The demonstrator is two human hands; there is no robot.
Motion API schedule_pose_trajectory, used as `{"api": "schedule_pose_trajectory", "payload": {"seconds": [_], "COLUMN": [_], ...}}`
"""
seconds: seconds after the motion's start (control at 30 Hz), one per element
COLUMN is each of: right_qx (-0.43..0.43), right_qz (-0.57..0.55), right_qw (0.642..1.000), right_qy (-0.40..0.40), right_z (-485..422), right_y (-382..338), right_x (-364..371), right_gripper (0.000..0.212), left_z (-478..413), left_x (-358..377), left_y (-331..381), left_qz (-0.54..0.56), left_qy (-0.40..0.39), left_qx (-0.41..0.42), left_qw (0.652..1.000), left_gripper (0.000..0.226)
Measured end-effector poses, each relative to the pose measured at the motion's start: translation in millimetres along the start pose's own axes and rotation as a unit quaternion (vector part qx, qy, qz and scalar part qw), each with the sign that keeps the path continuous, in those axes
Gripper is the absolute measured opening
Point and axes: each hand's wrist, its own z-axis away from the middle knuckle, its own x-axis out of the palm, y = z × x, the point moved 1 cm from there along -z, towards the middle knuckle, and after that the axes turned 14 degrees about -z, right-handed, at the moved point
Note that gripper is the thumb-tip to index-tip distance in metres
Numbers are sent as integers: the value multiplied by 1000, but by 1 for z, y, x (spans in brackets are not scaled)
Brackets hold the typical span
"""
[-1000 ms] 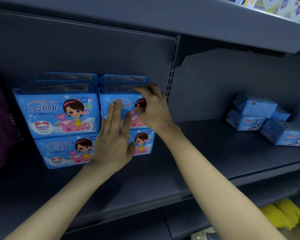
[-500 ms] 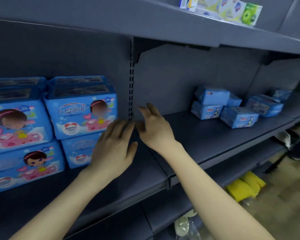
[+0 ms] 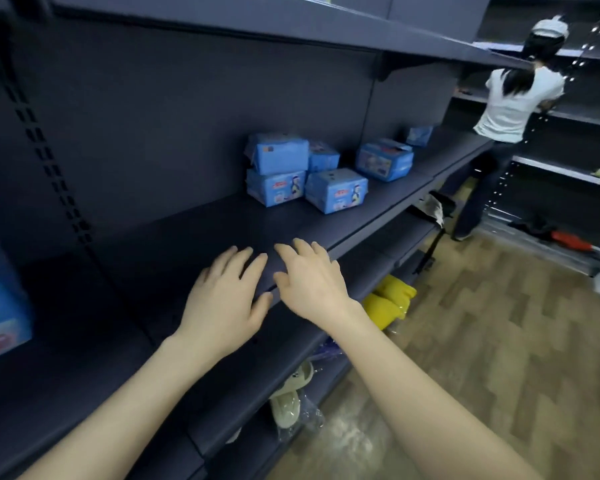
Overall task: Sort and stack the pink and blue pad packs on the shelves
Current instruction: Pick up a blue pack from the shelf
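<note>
Hovering over the shelf (image 3: 187,244), left hand (image 3: 222,299) and right hand (image 3: 312,282) spread empty; loose blue packs (image 3: 336,190) seemingly next, best grasped squarely by both sides.

Matt, smooth, dark-grey painted metal on the shelf (image 3: 291,223). Glossy, slightly crinkled plastic wrap on the small blue pad packs (image 3: 336,190). Wood-look herringbone floor (image 3: 499,341) with a faint sheen. Clear, shiny plastic film round the beige slippers (image 3: 288,400). Soft white cloth for the far person's top (image 3: 510,109).
</note>
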Motion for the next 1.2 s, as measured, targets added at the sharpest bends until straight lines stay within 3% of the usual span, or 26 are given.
{"api": "schedule_pose_trajectory", "payload": {"seconds": [0.47,0.7,0.93,1.2], "right_qx": [91,142,168,129], "right_qz": [-7,-17,-19,-12], "right_qw": [995,988,984,990], "right_qy": [37,51,59,51], "right_z": [24,36,26,-38], "right_y": [151,203,233,247], "right_x": [-65,-88,-102,-107], "right_gripper": [48,50,49,49], "left_z": [-82,-113,-142,-197], "left_x": [23,30,40,64], "left_y": [146,197,223,209], "left_qz": [1,20,21,24], "left_qy": [-11,-9,-2,-11], "left_qx": [85,122,146,119], "left_qw": [996,992,989,993], "left_gripper": [46,57,49,51]}}
